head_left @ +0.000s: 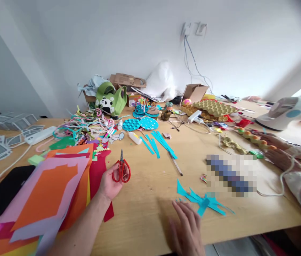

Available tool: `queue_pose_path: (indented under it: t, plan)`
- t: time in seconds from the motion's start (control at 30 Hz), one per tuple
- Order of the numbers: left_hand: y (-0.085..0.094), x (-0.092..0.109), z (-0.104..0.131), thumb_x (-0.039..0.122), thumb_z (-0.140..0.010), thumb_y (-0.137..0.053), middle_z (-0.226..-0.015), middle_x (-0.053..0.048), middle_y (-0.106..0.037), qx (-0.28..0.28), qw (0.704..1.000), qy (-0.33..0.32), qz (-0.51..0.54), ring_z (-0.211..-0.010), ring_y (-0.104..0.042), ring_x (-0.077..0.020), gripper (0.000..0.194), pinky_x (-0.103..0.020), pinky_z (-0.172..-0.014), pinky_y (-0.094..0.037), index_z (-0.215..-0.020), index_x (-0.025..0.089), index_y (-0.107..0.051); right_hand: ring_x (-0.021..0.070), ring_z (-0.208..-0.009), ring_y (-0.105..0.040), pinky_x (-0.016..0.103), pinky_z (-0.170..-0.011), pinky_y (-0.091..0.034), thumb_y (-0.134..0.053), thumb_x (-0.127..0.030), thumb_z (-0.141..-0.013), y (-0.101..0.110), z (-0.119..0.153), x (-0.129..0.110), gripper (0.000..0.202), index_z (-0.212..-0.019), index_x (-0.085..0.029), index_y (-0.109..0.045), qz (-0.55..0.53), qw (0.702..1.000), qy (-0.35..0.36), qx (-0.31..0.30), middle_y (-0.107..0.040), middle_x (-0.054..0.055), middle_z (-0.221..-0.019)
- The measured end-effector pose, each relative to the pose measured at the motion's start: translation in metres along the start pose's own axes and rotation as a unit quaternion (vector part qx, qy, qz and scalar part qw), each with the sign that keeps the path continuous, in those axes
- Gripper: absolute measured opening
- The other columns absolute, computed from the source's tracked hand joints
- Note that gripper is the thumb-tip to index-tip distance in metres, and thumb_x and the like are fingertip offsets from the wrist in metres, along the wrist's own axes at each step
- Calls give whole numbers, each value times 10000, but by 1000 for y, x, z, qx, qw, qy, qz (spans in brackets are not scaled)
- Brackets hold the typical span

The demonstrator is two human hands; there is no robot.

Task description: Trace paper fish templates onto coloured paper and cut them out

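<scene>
The left hand (112, 183) grips red scissors (122, 157) pointing up-frame while the right hand (189, 227), fingers loose, seemingly empty, sits just lower-left of blue paper scraps (204, 203).

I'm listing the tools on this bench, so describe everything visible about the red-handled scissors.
The scissors are a small pair with two rounded, glossy red loop handles, possibly plastic-coated, and short, tapering grey blades that look like metal. The blades appear closed, their tips pointing away from the person. The left hand holds them by the loops, above the wooden table, left of the long blue strips. Any fine markings are too small to read.
</scene>
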State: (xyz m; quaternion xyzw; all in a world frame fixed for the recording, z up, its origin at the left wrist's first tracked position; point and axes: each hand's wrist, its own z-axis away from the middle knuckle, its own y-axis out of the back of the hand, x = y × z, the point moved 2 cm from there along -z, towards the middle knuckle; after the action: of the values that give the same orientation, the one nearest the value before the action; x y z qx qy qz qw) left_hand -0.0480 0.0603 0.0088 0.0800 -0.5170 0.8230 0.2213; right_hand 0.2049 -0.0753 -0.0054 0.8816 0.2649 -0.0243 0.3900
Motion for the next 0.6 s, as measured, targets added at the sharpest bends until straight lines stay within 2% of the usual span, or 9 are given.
queue_pose_path:
  t: [0.07, 0.2, 0.33, 0.6]
  plan:
    - [0, -1, 0, 75, -858, -490, -759, -90, -694, 1, 1000, -1, -12, -683, -684, -178, 169, -295, -613, -565, -829, 98, -654, 309, -1126, -513, 492, -910, -463, -583, -209, -850, -4, 12, -4, 564, -1389, -180, -423, 10, 1000, 1, 8, -591, 134, -1152]
    - [-2, -3, 2, 71, -844, -498, -768, -86, -694, 11, 1000, 0, -17, -688, -684, -178, 158, -295, -617, -564, -842, 106, -652, 332, -1168, -476, 528, -929, -443, -606, -243, -838, -4, 14, -2, 588, -1388, -169, -410, 18, 1000, -22, 6, -559, 148, -1203]
    - [-3, -6, 5, 70, -846, -488, -764, -85, -693, 4, 1000, 4, -20, -685, -681, -175, 171, -294, -624, -558, -835, 109, -654, 328, -1163, -472, 525, -931, -436, -619, -232, -828, -3, 12, -5, 530, -1327, -155, -457, 20, 1000, -13, -6, -569, 143, -1176]
    - [-4, -14, 8, 101, -835, -521, -746, -101, -687, -39, 998, 22, -44, -667, -666, -190, 140, -295, -612, -528, -826, 104, -661, 316, -1106, -523, 516, -916, -441, -611, -223, -830, -3, 12, -3, 411, -1231, -183, -529, 15, 1000, -9, 14, -613, 120, -1099]
